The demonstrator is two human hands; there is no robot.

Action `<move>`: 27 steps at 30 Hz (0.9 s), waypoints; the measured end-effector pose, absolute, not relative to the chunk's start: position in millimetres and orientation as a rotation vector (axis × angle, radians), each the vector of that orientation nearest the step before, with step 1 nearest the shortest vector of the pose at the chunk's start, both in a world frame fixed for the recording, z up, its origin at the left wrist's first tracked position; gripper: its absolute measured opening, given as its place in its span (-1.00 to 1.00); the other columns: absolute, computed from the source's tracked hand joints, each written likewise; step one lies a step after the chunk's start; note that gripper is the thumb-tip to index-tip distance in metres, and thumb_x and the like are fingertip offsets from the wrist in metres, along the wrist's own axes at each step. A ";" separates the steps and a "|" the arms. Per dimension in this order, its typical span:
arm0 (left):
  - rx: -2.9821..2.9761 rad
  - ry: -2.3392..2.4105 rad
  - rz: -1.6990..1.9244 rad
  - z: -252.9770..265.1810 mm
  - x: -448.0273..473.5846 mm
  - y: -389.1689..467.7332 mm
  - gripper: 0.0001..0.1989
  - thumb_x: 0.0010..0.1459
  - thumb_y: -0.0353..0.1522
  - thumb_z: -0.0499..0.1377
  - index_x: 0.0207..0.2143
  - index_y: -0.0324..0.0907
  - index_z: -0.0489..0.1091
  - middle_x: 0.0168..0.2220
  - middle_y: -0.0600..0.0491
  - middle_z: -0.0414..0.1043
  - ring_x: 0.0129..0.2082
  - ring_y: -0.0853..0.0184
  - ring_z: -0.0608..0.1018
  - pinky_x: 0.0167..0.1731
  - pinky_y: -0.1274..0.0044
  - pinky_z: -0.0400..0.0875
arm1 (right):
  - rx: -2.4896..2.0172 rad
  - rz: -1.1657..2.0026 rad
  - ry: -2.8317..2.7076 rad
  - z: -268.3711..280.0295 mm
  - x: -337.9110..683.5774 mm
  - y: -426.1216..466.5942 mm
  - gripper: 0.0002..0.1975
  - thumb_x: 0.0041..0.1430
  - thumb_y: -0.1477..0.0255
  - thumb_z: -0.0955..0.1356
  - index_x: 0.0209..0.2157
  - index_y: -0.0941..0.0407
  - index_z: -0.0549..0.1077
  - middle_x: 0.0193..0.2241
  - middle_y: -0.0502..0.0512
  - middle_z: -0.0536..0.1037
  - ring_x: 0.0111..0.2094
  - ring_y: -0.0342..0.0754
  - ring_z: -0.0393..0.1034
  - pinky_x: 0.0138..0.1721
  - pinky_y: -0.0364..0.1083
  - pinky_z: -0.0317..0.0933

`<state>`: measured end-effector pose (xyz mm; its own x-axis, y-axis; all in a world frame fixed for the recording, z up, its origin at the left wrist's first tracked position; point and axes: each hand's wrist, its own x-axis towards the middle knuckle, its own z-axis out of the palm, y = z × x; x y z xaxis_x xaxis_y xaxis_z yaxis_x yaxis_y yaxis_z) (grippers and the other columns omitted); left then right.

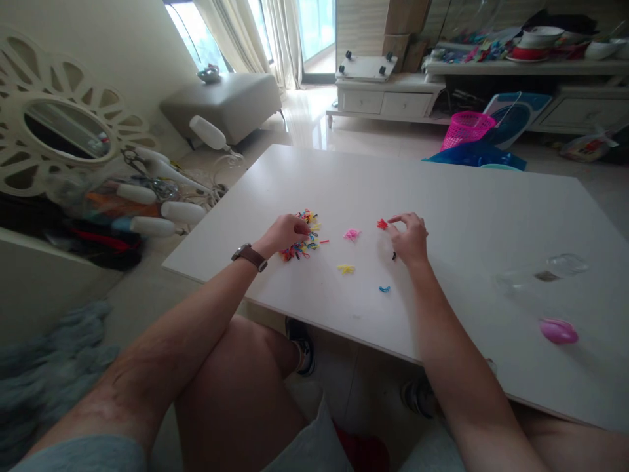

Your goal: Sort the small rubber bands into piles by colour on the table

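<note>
On the white worktop (442, 196), a mixed heap of small coloured rubber bands (302, 244) lies under the left hand (285, 233), whose fingers pinch into it. Four small sorted clusters sit apart: pink (351, 234), yellow (346, 269), blue (384, 288) and red (382, 224), the last touched by the right hand's (410, 239) narrowed fingers. Judging by the heap, most bands remain unsorted.

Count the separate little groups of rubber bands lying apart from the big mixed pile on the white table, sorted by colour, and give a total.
Beside the mixed pile, which the left hand touches:
Red, at the right hand: 1
Pink: 1
Yellow: 1
Blue: 1
Total: 4 groups on the table
</note>
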<state>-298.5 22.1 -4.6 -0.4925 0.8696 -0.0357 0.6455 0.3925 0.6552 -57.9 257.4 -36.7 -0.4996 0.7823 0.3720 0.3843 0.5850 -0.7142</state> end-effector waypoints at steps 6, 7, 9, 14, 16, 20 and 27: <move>1.424 2.334 0.698 -6.7 -295.4 23.7 -0.70 -0.08 -0.43 0.26 -0.24 -0.25 0.65 -0.38 0.00 0.59 -0.39 0.30 0.54 -0.36 0.52 0.38 | -0.919 0.745 -2.114 -35.3 -58.3 256.5 -0.94 0.07 0.40 0.37 -0.39 0.04 0.52 -0.18 0.14 0.56 -0.01 0.20 0.34 0.12 0.27 0.13; 1.448 2.316 0.672 -6.7 -295.0 23.8 -0.69 -0.07 -0.42 0.26 -0.23 -0.24 0.65 -0.37 0.00 0.58 -0.39 0.30 0.53 -0.36 0.52 0.37 | -0.919 0.747 -2.113 -34.8 -58.2 256.1 -0.95 0.08 0.41 0.37 -0.39 0.05 0.51 -0.18 0.14 0.56 -0.01 0.20 0.35 0.12 0.26 0.13; 1.471 2.278 0.628 -7.0 -294.4 24.4 -0.71 -0.04 -0.39 0.25 -0.23 -0.24 0.65 -0.39 0.01 0.57 -0.40 0.31 0.52 -0.38 0.53 0.35 | -0.918 0.749 -2.112 -33.9 -58.2 255.2 -0.95 0.09 0.42 0.37 -0.40 0.05 0.51 -0.18 0.14 0.56 -0.01 0.19 0.35 0.13 0.26 0.14; 1.491 2.319 0.524 -11.0 -292.2 29.6 -0.66 -0.07 -0.36 0.29 -0.19 -0.26 0.65 -0.40 0.01 0.56 -0.42 0.31 0.49 -0.38 0.52 0.34 | -0.904 0.753 -2.109 -34.2 -58.8 254.0 -0.95 0.09 0.42 0.37 -0.40 0.04 0.50 -0.19 0.13 0.57 -0.02 0.19 0.35 0.13 0.27 0.14; 1.505 2.310 0.472 -12.5 -291.0 32.0 -0.68 -0.10 -0.38 0.30 -0.23 -0.25 0.65 -0.38 0.01 0.58 -0.40 0.30 0.51 -0.35 0.52 0.36 | -0.900 0.757 -2.103 -34.9 -59.1 254.1 -0.95 0.08 0.41 0.37 -0.40 0.04 0.50 -0.19 0.13 0.57 -0.02 0.20 0.35 0.12 0.28 0.13; 1.516 2.270 0.396 -13.1 -289.4 35.3 -0.80 -0.07 -0.41 0.28 -0.34 -0.23 0.65 -0.41 0.01 0.58 -0.42 0.30 0.51 -0.34 0.52 0.36 | -0.892 0.768 -2.087 -35.3 -59.5 254.0 -0.95 0.07 0.40 0.37 -0.41 0.04 0.51 -0.19 0.13 0.57 -0.03 0.20 0.37 0.12 0.28 0.14; 1.417 2.286 0.495 -5.3 -294.0 32.4 -0.88 -0.02 -0.41 0.24 -0.43 -0.21 0.59 -0.46 0.03 0.57 -0.45 0.33 0.51 -0.38 0.54 0.35 | -0.881 0.757 -2.077 -34.9 -59.7 253.9 -0.93 0.07 0.40 0.37 -0.42 0.03 0.52 -0.19 0.14 0.58 -0.02 0.19 0.38 0.12 0.26 0.17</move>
<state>-294.0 32.4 -5.3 -0.4033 0.9026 -0.1506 0.7595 0.4220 0.4951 -59.7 253.9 -34.9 -0.4871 0.7766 0.3996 0.3375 0.5894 -0.7340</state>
